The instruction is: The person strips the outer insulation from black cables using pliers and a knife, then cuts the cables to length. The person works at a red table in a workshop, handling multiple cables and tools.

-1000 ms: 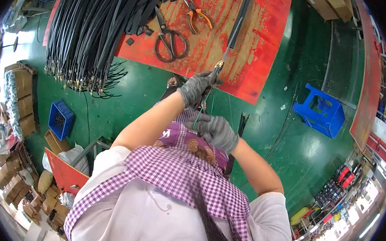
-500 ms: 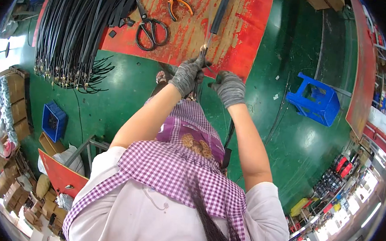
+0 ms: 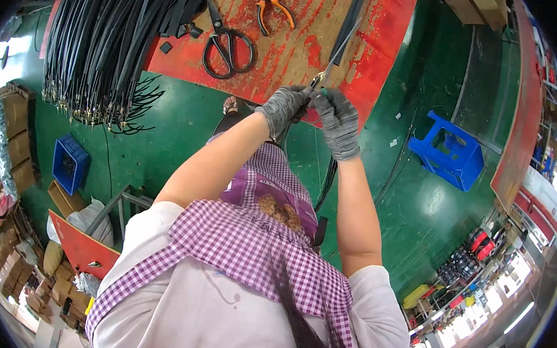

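Note:
My left hand (image 3: 283,110), in a grey knit glove, is closed around a dark cable at the near edge of the red worktable (image 3: 265,89). Just past its fingers show the cable's brassy, light-coloured ends (image 3: 317,79). A thin grey strand (image 3: 348,41) slants up and right from there, beside a black sleeve (image 3: 346,32) lying on the table. My right hand (image 3: 336,123), gloved alike, is bent with its fingertips pinched close to those ends. A speck of green shows at its fingertips; what they pinch is hidden.
Black-handled scissors (image 3: 228,49) and orange-handled pliers (image 3: 270,10) lie on the table. A thick bundle of black cables (image 3: 105,49) hangs over its left edge. On the green floor are a blue stool (image 3: 450,151) at right and a blue crate (image 3: 70,163) at left.
My right hand has moved in to the left hand, and its fingers have come to the cable ends. The grey strand now slants right across the sleeve. The whole view has shifted slightly.

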Demonstrator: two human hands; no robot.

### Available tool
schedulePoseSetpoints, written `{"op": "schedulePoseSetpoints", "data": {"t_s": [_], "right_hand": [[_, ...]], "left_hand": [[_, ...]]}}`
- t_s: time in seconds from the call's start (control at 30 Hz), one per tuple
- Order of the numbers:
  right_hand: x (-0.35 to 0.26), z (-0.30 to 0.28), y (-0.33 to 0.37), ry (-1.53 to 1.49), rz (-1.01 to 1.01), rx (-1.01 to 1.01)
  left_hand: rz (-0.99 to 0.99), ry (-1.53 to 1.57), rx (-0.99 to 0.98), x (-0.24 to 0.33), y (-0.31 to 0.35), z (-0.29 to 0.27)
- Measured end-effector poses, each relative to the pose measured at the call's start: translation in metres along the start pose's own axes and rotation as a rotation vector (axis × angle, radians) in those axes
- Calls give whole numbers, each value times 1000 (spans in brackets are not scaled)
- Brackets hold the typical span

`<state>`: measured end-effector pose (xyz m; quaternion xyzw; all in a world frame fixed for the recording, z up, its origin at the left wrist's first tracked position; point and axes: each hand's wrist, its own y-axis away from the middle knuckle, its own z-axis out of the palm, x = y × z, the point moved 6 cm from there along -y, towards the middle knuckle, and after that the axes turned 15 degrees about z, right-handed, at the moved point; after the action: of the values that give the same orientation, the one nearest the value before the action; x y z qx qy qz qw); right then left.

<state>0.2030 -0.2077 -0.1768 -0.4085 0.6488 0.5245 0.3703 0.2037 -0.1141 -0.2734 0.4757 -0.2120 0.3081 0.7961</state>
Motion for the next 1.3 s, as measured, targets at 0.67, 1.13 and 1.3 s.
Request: {"op": "schedulePoseSetpoints", "data": {"t_s": [0.67,1.13,1.3], "right_hand": [[18,23,-14,-376,499,-606],[67,65,-73,-177,267,-416],[56,78,-81,-118,365,-599]], "left_hand": [[-106,4,-135,32,59,-101],[-424,330,-85,-17,161,-148],[-376,413,-191,-12,155,-131]]}}
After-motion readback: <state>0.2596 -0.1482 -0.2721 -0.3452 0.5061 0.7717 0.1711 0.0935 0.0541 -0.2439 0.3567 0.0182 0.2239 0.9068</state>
